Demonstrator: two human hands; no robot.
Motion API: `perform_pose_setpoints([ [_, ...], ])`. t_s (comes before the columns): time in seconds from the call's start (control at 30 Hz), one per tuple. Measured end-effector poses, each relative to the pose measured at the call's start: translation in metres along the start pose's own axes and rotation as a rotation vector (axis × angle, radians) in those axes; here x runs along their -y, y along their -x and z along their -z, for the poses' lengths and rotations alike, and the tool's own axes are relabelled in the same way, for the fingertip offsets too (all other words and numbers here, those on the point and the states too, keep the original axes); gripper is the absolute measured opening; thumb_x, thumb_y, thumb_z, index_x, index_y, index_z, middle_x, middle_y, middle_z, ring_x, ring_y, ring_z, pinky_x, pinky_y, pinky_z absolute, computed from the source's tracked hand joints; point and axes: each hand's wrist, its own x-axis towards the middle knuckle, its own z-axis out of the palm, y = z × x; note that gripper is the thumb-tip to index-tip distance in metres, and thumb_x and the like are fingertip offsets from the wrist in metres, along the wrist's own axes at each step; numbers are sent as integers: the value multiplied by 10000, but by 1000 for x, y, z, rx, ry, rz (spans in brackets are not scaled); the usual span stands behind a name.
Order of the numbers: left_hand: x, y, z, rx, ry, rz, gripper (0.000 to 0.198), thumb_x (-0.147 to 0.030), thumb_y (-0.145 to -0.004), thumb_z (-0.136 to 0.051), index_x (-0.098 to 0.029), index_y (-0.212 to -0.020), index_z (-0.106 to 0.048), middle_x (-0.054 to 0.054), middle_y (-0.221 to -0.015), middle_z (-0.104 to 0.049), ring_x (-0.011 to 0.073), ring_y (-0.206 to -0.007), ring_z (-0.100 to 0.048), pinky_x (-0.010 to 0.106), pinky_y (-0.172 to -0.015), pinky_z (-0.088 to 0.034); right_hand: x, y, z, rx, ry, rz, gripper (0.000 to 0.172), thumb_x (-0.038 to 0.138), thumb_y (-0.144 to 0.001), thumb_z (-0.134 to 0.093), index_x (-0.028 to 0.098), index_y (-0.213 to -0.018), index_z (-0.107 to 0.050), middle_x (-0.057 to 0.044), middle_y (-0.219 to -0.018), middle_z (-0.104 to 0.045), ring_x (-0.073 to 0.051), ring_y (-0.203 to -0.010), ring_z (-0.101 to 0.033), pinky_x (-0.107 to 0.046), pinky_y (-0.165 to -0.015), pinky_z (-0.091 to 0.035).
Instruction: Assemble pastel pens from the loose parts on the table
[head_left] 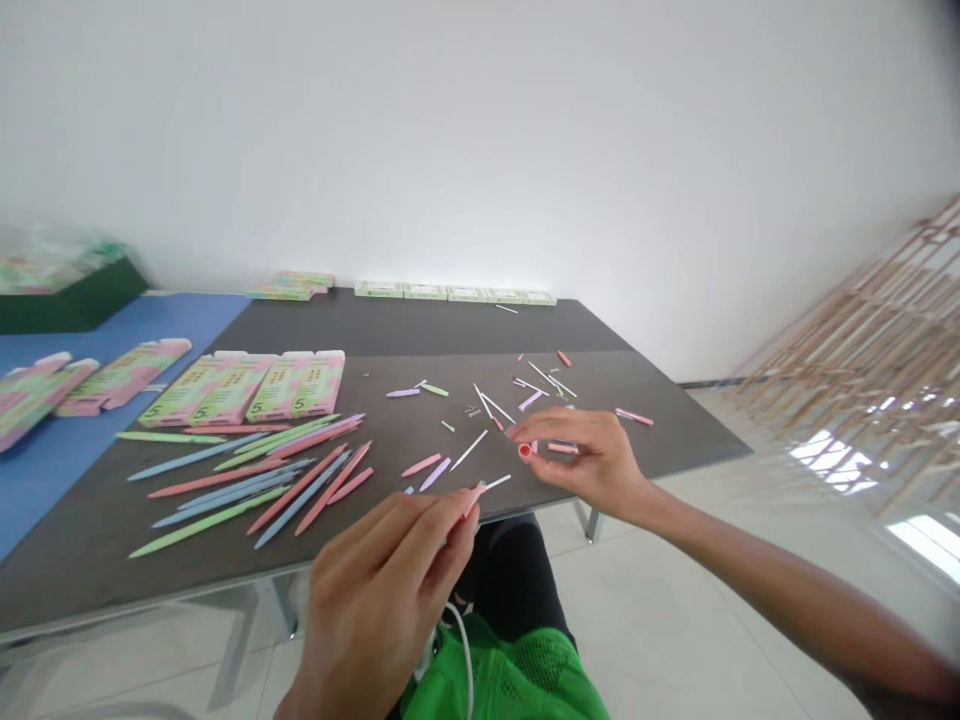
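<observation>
Two bare hands hung over the dark grey table (442, 330). Your left hand (379, 600), low near the table's front edge, held a narrow pinch on a pink pen barrel (474, 498) between thumb and fingertips, with a thin white rod (496, 483) just beyond its tip; you could not tell whether the two were joined. Your right hand (592, 462) reached in from the side, its fingers curled narrowly around a short pink tube with a red end (524, 451), though you could not tell whether it was gripped or only touched. A second pink piece (562, 448) lay just under those fingers. Loose white rods (491, 400) and lilac pieces (403, 393) were scattered ahead of both hands. To the left lay long pink, blue and green pen barrels (225, 478), side by side in a loose fan, and behind them lay flat printed cartons marked 5 (240, 390). More cartons (124, 375) lay on a blue mat (112, 330), and a row of pale cartons (454, 293) lined the far edge. Below, you wore a green mesh top (510, 680).
</observation>
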Motion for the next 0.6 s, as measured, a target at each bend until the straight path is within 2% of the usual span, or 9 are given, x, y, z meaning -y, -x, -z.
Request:
perform_pose_setpoints([
  [0.33, -13, -13, 1, -25, -36, -54, 122, -112, -926, -734, -206, -1002, -720, -12, -861, -784, 105, -717, -704, 243, -759, -575, 15, 0, -6, 32, -107, -64, 233, 172, -912, -706, 292, -1079, -816, -49, -1045, -786, -219, -957, -715, -389, -846, -577],
  [0.6, -17, -17, -1, -21, -30, -67, 136, -105, -930, -731, -204, -1022, -722, -2, -884, -782, 114, -753, -715, 250, -796, -577, 31, -1, -7, 12, -120, -13, 191, 161, -922, -707, 259, -1046, -814, -60, -1000, -795, -213, -939, -737, -383, -871, -587],
])
